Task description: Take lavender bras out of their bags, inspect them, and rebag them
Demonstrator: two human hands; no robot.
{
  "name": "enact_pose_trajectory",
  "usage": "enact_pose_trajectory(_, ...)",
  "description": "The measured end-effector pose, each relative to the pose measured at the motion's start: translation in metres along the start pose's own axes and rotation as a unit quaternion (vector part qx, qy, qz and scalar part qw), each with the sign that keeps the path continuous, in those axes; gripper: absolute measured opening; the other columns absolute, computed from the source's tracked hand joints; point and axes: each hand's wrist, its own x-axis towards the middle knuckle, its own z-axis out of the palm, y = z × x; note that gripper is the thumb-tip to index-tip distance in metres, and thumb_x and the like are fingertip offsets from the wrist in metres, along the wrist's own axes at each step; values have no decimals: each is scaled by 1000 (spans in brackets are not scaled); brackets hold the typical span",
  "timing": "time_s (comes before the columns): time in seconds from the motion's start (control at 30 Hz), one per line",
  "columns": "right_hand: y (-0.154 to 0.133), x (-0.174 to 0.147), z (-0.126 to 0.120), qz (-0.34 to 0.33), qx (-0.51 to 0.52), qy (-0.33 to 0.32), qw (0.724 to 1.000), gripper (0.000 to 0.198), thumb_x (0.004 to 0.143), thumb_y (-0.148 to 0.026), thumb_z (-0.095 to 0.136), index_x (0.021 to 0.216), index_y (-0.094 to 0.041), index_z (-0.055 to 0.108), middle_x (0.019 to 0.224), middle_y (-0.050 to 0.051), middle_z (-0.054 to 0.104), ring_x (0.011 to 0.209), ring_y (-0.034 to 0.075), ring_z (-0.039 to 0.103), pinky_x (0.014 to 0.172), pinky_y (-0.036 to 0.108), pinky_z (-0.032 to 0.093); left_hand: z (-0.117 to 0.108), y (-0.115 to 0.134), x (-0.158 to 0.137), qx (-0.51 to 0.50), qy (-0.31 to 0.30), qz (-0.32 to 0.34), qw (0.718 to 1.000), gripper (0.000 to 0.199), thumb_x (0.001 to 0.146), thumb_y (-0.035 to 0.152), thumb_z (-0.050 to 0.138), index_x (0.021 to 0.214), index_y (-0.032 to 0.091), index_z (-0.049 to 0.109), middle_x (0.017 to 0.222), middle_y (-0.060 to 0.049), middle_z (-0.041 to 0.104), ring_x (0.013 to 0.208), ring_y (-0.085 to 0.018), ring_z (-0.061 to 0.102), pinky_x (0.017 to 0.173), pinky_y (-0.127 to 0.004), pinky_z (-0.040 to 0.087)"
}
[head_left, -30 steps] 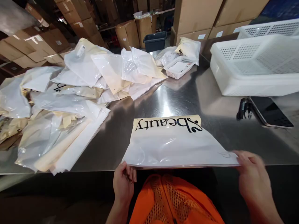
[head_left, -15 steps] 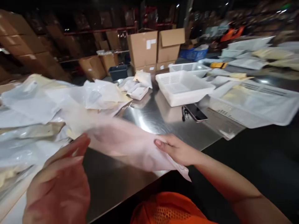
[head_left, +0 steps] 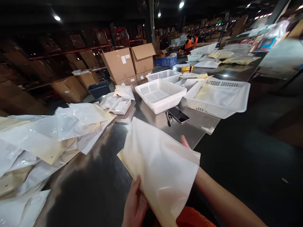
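In front of me, tilted above the metal table, is a whitish, translucent plastic bag (head_left: 163, 160) with a cream-coloured layer along its left side. My left hand (head_left: 136, 203) is closed on its lower left edge, thumb on top. Behind the bag's right part is my right hand (head_left: 186, 142); one outstretched finger shows past the upper edge, and the bag hides the other fingers. Whether the right hand touches the bag is not visible. To the left lies a pile of similar plastic bags (head_left: 71, 126).
Beyond the bag, a phone (head_left: 178, 115) and a black pen (head_left: 168, 119) lie on the metal table (head_left: 94, 176). White plastic baskets (head_left: 159, 101) stand behind them, one (head_left: 213, 108) with bags inside. Cardboard boxes (head_left: 119, 64) rise at the back. Two people in orange (head_left: 188, 43) are far off.
The bag has swung from a low, stretched-out position to a raised, broad face before me. My left hand now grips its edge; my right hand has gone behind it. The view has shifted right.
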Motion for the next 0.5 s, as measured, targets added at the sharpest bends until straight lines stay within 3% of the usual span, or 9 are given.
enact_pose_trajectory(0.13, 48, -18, -31, 20, 65, 83, 994, 80, 69, -94, 33, 75, -23, 69, 71, 14, 71, 73, 34, 70, 67, 44, 55, 17, -9, 3, 12, 46, 65, 997, 64, 80, 21, 76, 135, 33, 45, 119, -5, 69, 97, -24, 71, 84, -35, 59)
enact_pose_trajectory(0.23, 65, -25, -37, 75, 66, 73, 992, 56, 64, -75, 67, 84, -22, 70, 80, 12, 74, 79, 34, 71, 73, 46, 57, 31, -20, 4, 68, 67, 72, 993, 70, 80, 19, 75, 137, 37, 39, 124, -4, 66, 94, -22, 71, 79, -32, 59)
enact_pose_trajectory(0.33, 56, -21, -32, 80, 55, 67, 993, 51, 57, -44, 88, 97, -20, 67, 88, 9, 75, 82, 30, 71, 80, 43, 58, 38, -33, 6, 91, 62, 68, 992, 72, 79, 18, 74, 138, 39, 38, 131, -3, 61, 101, -23, 70, 78, -29, 58)
enact_pose_trajectory(0.43, 32, -16, -34, 14, 46, 73, 996, 65, 55, -40, 91, 109, -20, 61, 96, 9, 74, 87, 29, 71, 83, 43, 58, 28, -34, 9, 115, 48, 72, 990, 77, 74, 19, 77, 138, 36, 39, 130, -6, 60, 102, -26, 69, 75, -29, 59)
enact_pose_trajectory(0.5, 14, -16, -43, -50, 4, 112, 992, 66, 57, -42, 90, 113, -21, 60, 103, 10, 73, 91, 30, 70, 81, 43, 59, 10, -26, 11, 140, 54, 105, 983, 84, 69, 21, 79, 141, 37, 38, 125, -7, 61, 95, -27, 71, 72, -32, 61)
